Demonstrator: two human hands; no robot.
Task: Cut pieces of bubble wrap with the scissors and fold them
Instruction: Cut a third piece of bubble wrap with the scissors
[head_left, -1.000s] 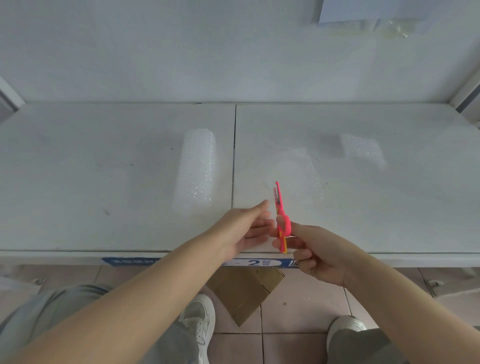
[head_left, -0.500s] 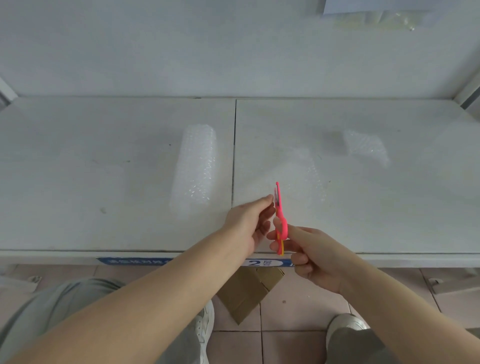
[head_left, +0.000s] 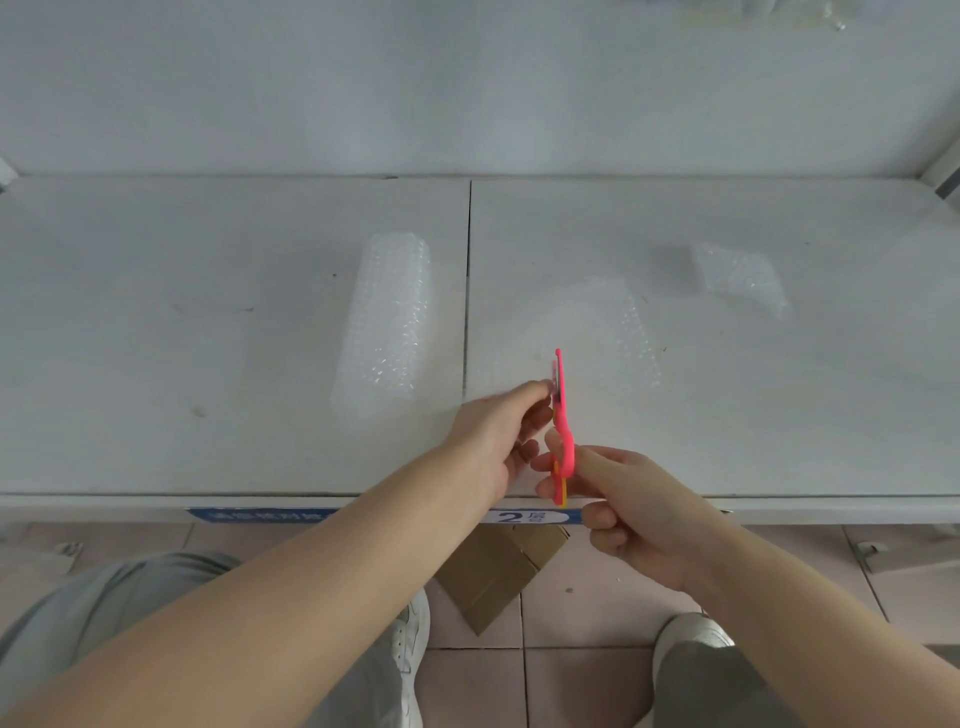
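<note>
Pink scissors (head_left: 563, 431) stand upright over the table's front edge, blades pointing away from me and looking closed. My right hand (head_left: 631, 512) grips their handles from the right. My left hand (head_left: 501, 434) reaches in from the left, its thumb and forefinger pinched against the base of the blades; I cannot tell whether clear wrap is also in that pinch. A flat sheet of bubble wrap (head_left: 615, 332) lies on the table just beyond the scissors. A roll of bubble wrap (head_left: 389, 317) lies to the left. A small folded piece (head_left: 743, 278) rests at the far right.
The white table (head_left: 208, 338) has a seam down its middle and a wall close behind. A blue label strip (head_left: 270, 515) runs along its front edge. Brown cardboard (head_left: 498, 571) lies on the tiled floor between my shoes.
My left hand's fingers have curled in and closed against the scissors' blades. Both hands and the scissors have stayed over the table's front edge.
</note>
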